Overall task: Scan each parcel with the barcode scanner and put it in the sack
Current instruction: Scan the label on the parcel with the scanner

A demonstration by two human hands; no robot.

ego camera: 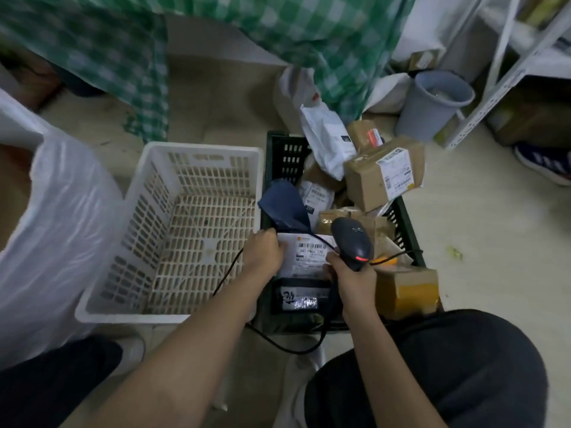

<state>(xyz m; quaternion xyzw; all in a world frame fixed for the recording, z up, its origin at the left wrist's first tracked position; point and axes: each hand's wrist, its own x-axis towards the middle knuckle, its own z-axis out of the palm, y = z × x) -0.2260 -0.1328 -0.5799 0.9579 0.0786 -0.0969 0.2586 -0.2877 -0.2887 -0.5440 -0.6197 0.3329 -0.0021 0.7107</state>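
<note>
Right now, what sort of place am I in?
Probably a parcel sorting or pickup room: a dark crate heaped with labelled parcels, a barcode scanner in the right hand, and metal shelving nearby.

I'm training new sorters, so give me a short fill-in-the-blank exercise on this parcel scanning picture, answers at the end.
1. The right hand holds the barcode ____.
2. The left hand holds the parcel with the white label over the ____ crate.
3. The white crate beside it holds ____ parcels.
4. The sack lies to the ____ of the white crate.

Missing words: scanner; dark green; no; left
</note>
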